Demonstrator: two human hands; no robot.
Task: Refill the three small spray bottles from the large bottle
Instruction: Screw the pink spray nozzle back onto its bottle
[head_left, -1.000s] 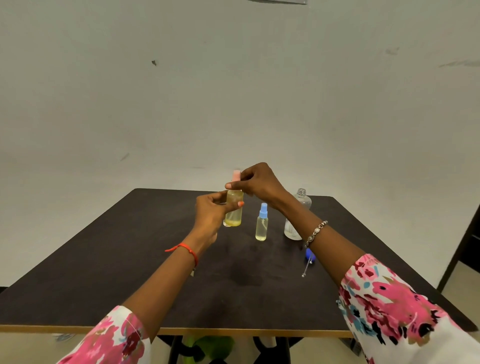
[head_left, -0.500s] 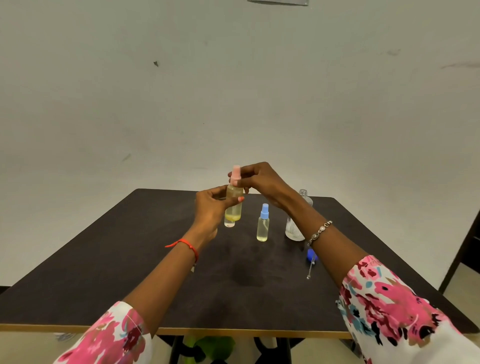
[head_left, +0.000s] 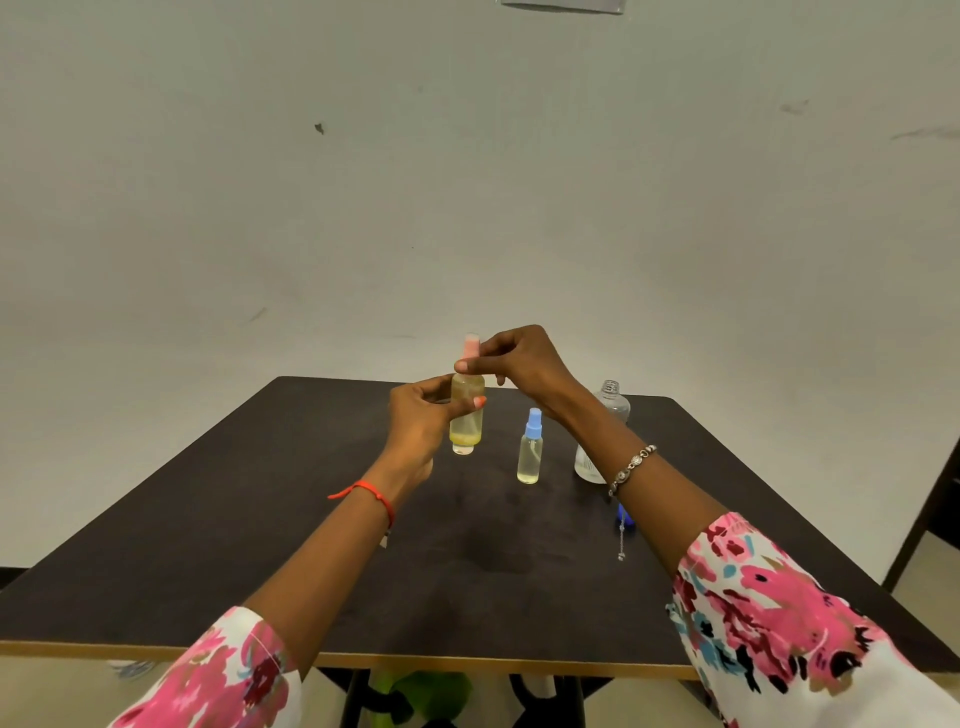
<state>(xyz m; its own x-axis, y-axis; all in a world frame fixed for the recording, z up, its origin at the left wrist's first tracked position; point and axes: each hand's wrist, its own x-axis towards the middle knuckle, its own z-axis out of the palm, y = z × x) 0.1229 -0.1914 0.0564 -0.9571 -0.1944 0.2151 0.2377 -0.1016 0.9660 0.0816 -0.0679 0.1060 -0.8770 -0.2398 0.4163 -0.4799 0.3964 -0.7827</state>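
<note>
A small spray bottle (head_left: 467, 410) with yellowish liquid and a pink cap (head_left: 471, 346) is held upright above the dark table (head_left: 260, 519). My left hand (head_left: 421, 421) grips its body. My right hand (head_left: 519, 364) pinches the pink cap at the neck. A second small bottle (head_left: 530, 454) with a light blue spray top stands on the table to the right. Further right stands a clear uncapped bottle (head_left: 608, 415), partly hidden by my right forearm. A dark blue spray head with its tube (head_left: 621, 535) lies on the table near my right arm.
A plain pale wall rises behind the table. The table's front edge (head_left: 467, 661) has a light wooden rim. Below it a green object (head_left: 421, 691) and black table legs show. A dark piece of furniture (head_left: 935, 514) stands at the far right.
Both hands have lifted the pink-capped bottle slightly and my right hand's fingers have shifted on the cap. The other bottles have not moved.
</note>
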